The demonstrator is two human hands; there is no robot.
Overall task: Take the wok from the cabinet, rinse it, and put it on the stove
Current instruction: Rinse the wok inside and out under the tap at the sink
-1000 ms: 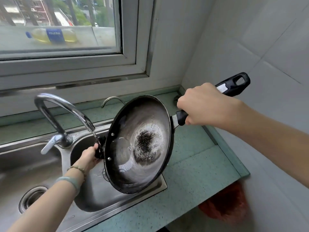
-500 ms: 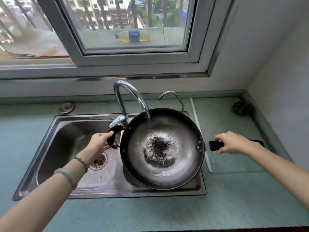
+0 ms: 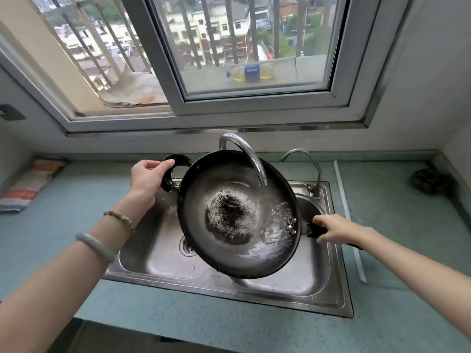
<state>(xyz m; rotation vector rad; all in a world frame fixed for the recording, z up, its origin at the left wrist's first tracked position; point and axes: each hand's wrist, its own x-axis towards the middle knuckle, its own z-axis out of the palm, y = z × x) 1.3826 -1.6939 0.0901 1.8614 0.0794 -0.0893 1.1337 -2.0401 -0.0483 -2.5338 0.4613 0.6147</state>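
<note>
Beneath a wide window, a pale green desk is fitted with a steel sink, and the wok is held above its basin, clear of the bottom. The wok is tilted, with its far left side raised and its near right side lowered. Its small loop handle at the far left is gripped by the left hand, the fingers being curled over the loop. Its long black handle at the right is grasped by the right hand, whose fingers are wrapped over it just beside the rim. A curved faucet is arched over the wok's far rim, and water is seen running into the bowl and pooling, with bubbles, against the lower right wall. A dark, burnt-looking patch is shown in the middle of the wok. A smaller tap is mounted at the sink's far right corner. A folded striped cloth is laid at the far left of the desk, and a dark scrubber at the far right. A bottle of yellow liquid is lying on the ledge outside the window.
</note>
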